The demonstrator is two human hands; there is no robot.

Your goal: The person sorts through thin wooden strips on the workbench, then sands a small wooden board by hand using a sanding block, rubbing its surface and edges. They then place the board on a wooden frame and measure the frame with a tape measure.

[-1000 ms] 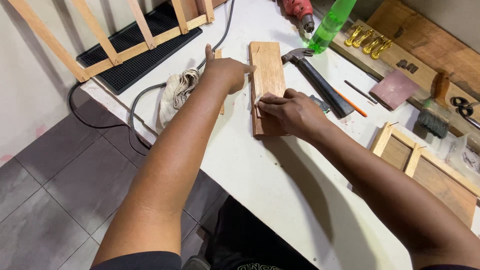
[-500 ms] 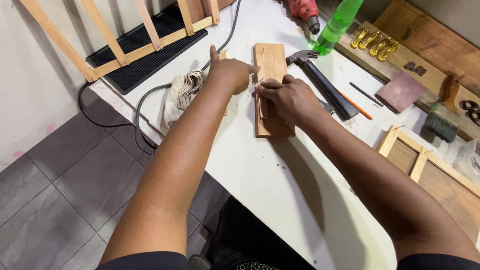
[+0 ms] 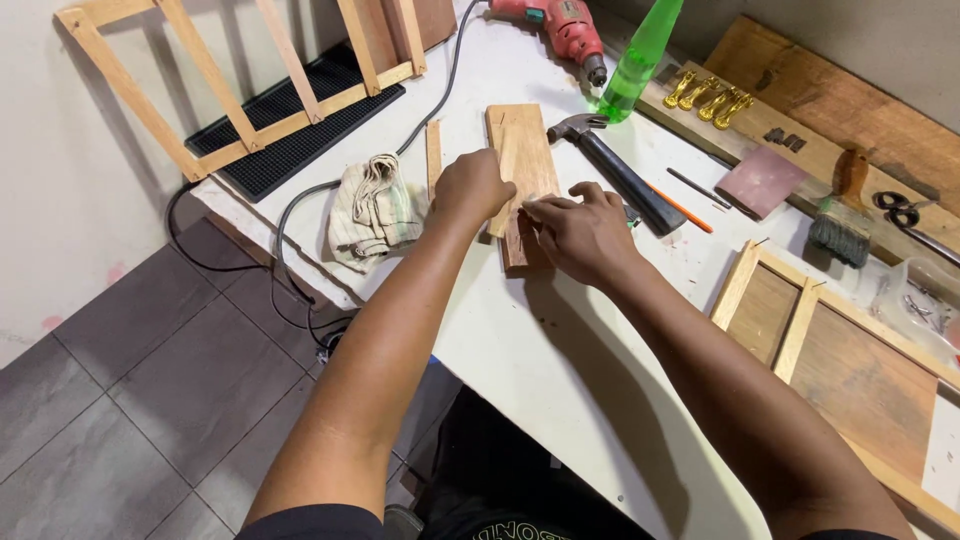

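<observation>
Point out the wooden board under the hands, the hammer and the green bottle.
wooden board (image 3: 520, 150), head view, on its bare upper face beyond the hands.
hammer (image 3: 625, 185), head view, on the dark handle.
green bottle (image 3: 640, 60), head view, on the middle of its body.

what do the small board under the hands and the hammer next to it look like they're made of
Board: bare, unfinished-looking wood, with visible grain and a matte reddish-brown face. Hammer: head looks like dull grey metal; the handle is matte black, possibly rubber or plastic, hard to tell.

Woodworking shop: hammer (image 3: 612, 168), drill (image 3: 560, 28), wooden frames (image 3: 255, 75).
</observation>
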